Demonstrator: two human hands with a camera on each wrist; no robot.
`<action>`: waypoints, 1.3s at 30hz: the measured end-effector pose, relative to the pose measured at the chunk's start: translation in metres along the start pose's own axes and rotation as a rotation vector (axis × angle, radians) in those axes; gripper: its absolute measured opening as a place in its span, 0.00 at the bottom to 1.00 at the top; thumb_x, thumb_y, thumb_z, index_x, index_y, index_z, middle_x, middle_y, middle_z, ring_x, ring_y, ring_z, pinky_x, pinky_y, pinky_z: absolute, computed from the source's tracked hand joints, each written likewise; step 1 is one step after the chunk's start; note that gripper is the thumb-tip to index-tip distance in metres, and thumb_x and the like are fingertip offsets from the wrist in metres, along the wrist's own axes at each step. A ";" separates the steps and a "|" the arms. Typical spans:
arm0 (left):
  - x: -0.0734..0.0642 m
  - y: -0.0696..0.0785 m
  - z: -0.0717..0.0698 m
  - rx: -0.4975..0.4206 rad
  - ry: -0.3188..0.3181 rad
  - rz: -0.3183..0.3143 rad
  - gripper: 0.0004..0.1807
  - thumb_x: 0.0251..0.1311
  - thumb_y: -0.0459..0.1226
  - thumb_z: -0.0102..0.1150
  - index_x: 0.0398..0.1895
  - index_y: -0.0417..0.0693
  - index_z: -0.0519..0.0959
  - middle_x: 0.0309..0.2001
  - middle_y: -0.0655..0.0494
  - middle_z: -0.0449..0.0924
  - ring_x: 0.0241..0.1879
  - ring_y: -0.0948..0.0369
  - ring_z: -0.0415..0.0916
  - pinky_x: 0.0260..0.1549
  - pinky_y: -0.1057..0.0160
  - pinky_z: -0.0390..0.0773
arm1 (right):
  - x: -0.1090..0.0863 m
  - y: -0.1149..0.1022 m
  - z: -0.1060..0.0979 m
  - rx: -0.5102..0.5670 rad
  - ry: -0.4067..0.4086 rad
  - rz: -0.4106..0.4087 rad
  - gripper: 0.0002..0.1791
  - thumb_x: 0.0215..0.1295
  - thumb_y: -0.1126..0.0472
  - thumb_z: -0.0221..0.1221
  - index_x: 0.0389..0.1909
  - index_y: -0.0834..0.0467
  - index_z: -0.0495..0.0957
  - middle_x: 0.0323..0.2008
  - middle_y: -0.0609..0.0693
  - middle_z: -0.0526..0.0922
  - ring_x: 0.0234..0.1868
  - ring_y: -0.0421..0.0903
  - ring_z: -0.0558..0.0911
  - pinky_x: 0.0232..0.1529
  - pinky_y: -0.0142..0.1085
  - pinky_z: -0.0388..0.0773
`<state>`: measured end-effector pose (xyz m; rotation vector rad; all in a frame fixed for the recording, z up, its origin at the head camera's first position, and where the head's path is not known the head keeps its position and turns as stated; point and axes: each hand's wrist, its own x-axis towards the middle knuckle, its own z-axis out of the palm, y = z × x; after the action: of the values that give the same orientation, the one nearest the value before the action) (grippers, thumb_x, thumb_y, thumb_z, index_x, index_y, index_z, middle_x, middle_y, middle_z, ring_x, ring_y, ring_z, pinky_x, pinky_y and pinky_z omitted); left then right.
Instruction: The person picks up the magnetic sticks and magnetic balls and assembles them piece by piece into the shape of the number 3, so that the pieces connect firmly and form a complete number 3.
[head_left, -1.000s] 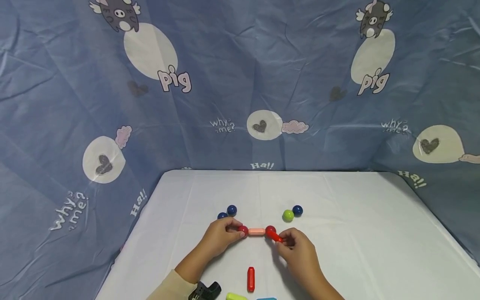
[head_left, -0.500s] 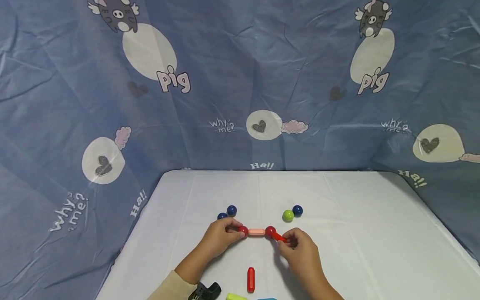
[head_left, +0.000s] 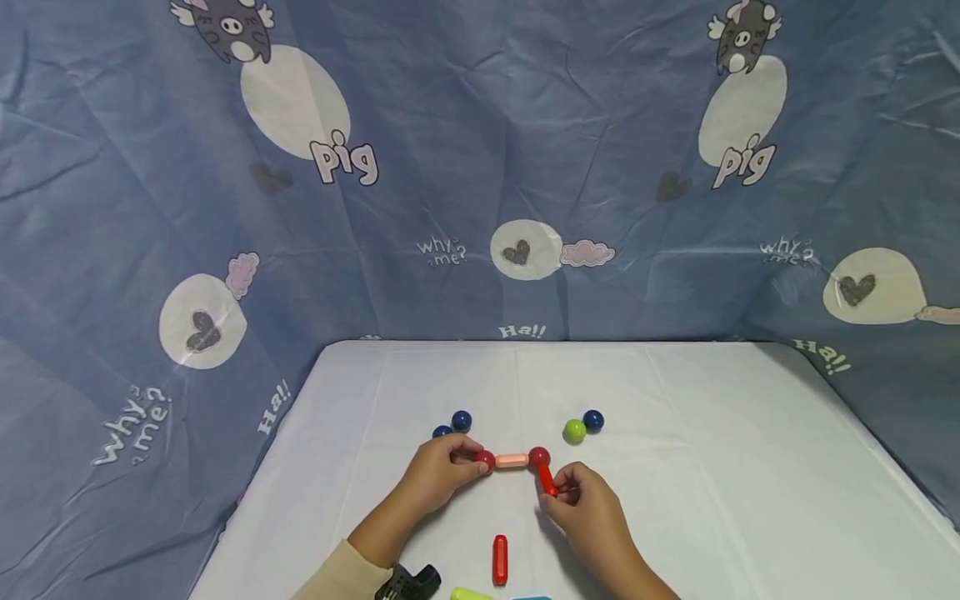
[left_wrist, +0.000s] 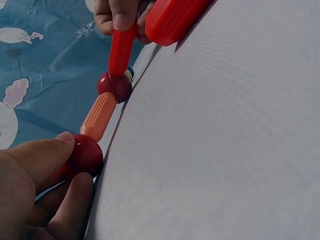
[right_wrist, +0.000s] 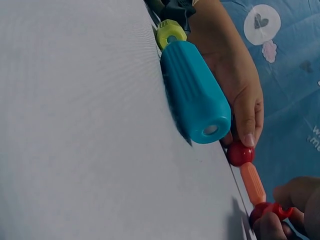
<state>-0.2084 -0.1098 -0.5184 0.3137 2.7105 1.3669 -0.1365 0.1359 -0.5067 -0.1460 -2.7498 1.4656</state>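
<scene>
My left hand (head_left: 438, 471) pinches a red ball (left_wrist: 86, 156) between thumb and fingers. An orange rod (head_left: 512, 461) joins this ball to a second red ball (head_left: 538, 457) on its right. From that second ball a red rod (head_left: 547, 479) slants toward me, its near end pinched by my right hand (head_left: 592, 504). In the left wrist view the red rod meets the ball at an angle to the orange rod. The right wrist view shows the right fingers (right_wrist: 271, 227) close around the red rod and ball.
Two dark blue balls (head_left: 461, 421) lie behind my left hand. A green ball (head_left: 574, 431) sits beside another blue ball (head_left: 593, 421) at the back right. Nearer me lie a loose red rod (head_left: 500, 560), a yellow-green rod (head_left: 471, 594) and a blue rod (right_wrist: 195, 92) on the white table (head_left: 712, 467).
My right hand has swung the red rod's near end toward me and slightly left, so it points more forward-to-back. The left hand stays on its ball, and the joined pieces shifted slightly.
</scene>
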 end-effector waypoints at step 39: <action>0.000 0.002 -0.002 0.003 0.019 -0.018 0.13 0.59 0.42 0.77 0.46 0.52 0.87 0.39 0.59 0.86 0.36 0.64 0.79 0.34 0.67 0.79 | 0.002 0.002 0.003 -0.028 -0.041 0.011 0.15 0.57 0.65 0.76 0.40 0.55 0.79 0.34 0.45 0.81 0.36 0.41 0.80 0.37 0.29 0.81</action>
<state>-0.2084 -0.1102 -0.5159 0.2773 2.7242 1.3687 -0.1386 0.1348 -0.5096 -0.1329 -2.8066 1.4496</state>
